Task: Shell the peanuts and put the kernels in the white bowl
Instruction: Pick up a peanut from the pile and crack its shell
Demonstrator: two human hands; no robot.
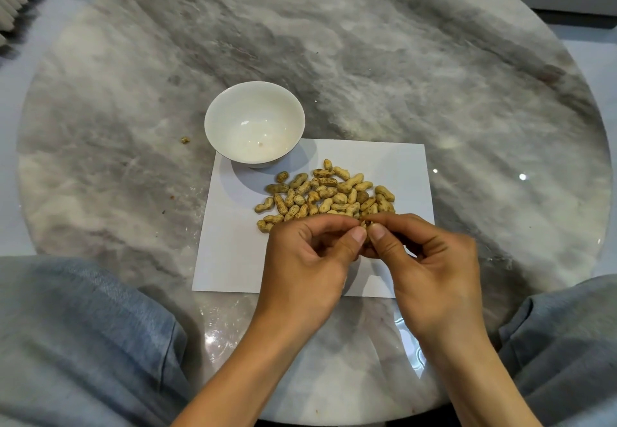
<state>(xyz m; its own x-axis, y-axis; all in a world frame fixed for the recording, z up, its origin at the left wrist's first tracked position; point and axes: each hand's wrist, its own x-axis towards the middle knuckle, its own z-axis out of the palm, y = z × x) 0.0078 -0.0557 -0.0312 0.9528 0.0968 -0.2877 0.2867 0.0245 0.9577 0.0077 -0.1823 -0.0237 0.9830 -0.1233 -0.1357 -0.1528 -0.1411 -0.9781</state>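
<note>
A pile of unshelled peanuts (325, 194) lies on a white paper sheet (400, 173) on the table. Just behind the sheet's far left corner stands the white bowl (218, 126), with only a tiny speck on its bottom. In front of the pile, my left hand (310, 259) and my right hand (430, 259) meet thumb to thumb. Together they pinch one peanut (365, 224) between thumbs and fingertips. Most of that peanut is hidden by the fingers.
The round grey marble table (367, 59) stretches far behind the bowl. A small crumb (185, 140) lies left of the bowl. My knees in blue jeans (76, 333) sit at the table's near edge on both sides.
</note>
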